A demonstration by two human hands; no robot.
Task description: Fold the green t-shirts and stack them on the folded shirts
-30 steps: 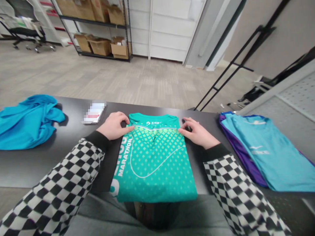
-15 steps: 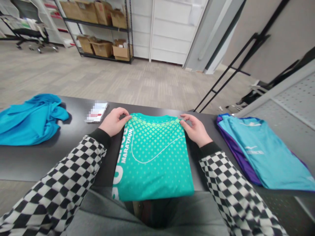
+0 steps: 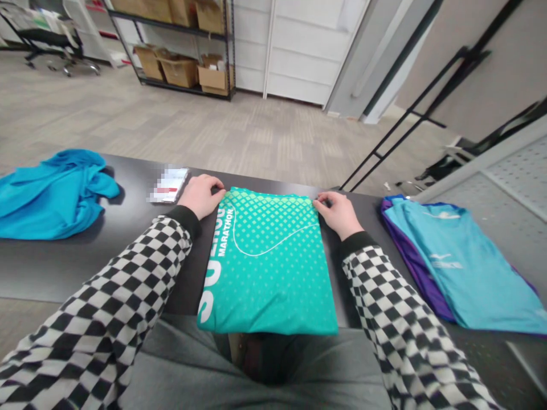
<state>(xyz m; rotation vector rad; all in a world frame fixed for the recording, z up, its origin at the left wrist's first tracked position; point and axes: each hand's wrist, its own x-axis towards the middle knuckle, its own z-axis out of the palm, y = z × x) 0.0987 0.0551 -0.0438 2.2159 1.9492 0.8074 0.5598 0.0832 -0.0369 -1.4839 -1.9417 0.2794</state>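
A green T-shirt [image 3: 269, 267], folded into a rough rectangle, lies in front of me with white lettering down its left side. My left hand [image 3: 203, 195] pinches its far left corner between thumb and fingers. At the far right corner, my right hand [image 3: 337, 213] has its thumb and fingers closed on the cloth. The shirt's near edge reaches the table's front edge by my lap. Its collar is not visible at the far end.
A crumpled blue garment [image 3: 55, 193] lies on the dark table [image 3: 132, 228] at the left. Near my left hand is a phone-like item [image 3: 170, 185], partly blurred. Folded light-blue and purple shirts [image 3: 461, 256] lie at the right. Beyond stands a shelf with boxes [image 3: 179, 69].
The far edge of the shirt has been folded, so the collar no longer shows. Both hands stay at the far corners. The camera view has tilted slightly down.
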